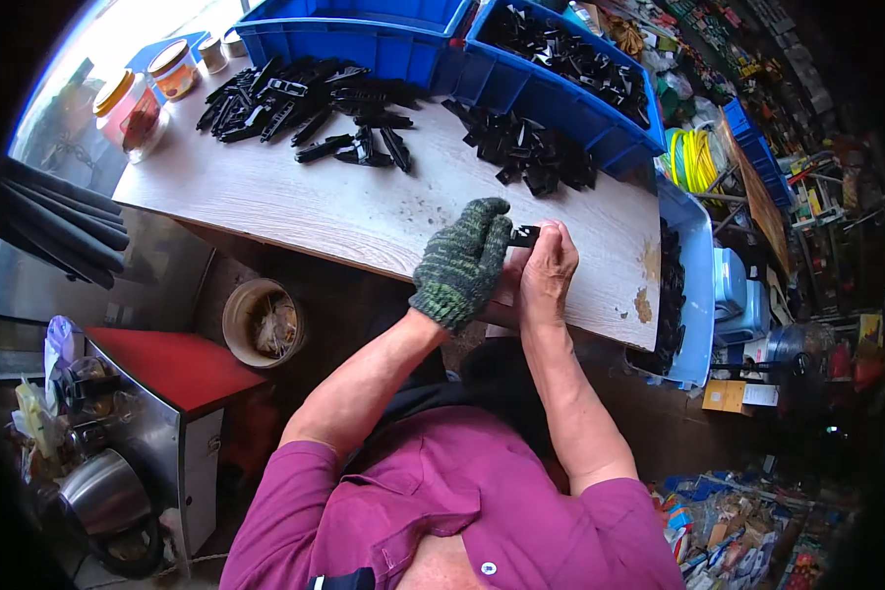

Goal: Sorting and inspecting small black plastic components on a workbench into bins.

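At the front edge of the pale table my two hands meet around a small black plastic part (525,236). My left hand (464,258), in a dark green knitted glove, is closed against its left side. The bare right hand (549,264) grips it from the right, fingers wrapped round. Much of the part is hidden by the fingers. Beyond my hands to the right lies a heap of short black parts (531,149). Farther left is a pile of longer black parts (290,96), with several loose ones nearer me.
Blue crates (349,47) stand along the table's back; the right crate (560,84) holds black parts. Lidded jars (133,116) sit at the far left. A light blue tub (696,285) adjoins the right end. Below left are a bucket (236,329) and a red-topped cabinet (172,362).
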Tool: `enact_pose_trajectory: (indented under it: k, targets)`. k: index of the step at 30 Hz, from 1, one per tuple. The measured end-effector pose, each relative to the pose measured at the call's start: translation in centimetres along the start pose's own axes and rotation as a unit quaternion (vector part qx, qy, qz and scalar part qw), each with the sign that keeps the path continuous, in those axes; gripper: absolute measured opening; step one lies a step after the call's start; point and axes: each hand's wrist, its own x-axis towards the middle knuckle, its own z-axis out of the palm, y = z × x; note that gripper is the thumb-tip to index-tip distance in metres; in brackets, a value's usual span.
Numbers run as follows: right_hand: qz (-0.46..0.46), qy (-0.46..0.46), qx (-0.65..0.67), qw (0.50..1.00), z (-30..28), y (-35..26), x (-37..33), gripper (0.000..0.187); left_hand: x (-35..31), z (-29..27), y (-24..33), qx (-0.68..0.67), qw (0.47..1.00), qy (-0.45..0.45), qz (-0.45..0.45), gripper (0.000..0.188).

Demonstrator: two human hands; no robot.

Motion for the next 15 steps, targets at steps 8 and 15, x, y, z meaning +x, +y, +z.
enact_pose_trajectory:
  k: [8, 15]
  targets:
    - [-0.048, 0.014, -0.015, 0.999, -0.3, -0.9, 0.1, 0.026, -0.6, 2.1, 0.8, -0.029, 0.999, 0.01, -0.024, 0.031]
    - [0.206, 0.076, 0.164, 0.962, -1.5, -2.6, 0.8, 0.033, 2.2, 0.2, -1.1, 0.022, 0.999, 0.033, 0.004, 0.027]
